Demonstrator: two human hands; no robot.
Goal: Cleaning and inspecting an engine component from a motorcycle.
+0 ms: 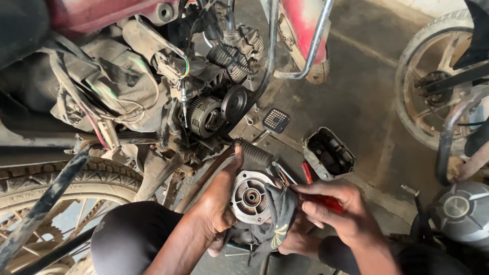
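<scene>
Two hands at work low in my view, w/ a round metal clutch plate (249, 197) between them. My left hand (221, 203) cups the plate from its left side, thumb up along the rim and fingers wrapped under — closed on it. A dark rag (279, 211) drapes over the plate's right edge and hangs down beneath it. My right hand (333, 209) sits just right of the rag, fingers curled tight round a red-handled tool (326, 201); the tool's tip is hidden, so can't tell where it lands.

Plate is held above the concrete floor (356, 97), just below the motorcycle's footpeg (254, 152). Above that, the engine side is uncovered, w/ a toothed clutch basket (205, 116) and a smaller black round part (235, 103) beside it. A square pedal pad (276, 120) sticks out to the right. On the floor nearby lies a grey engine cover (328, 153), hollow side up. Rear tyre (61, 178) at lower left; another wheel (433, 76) at far right, well apart.
</scene>
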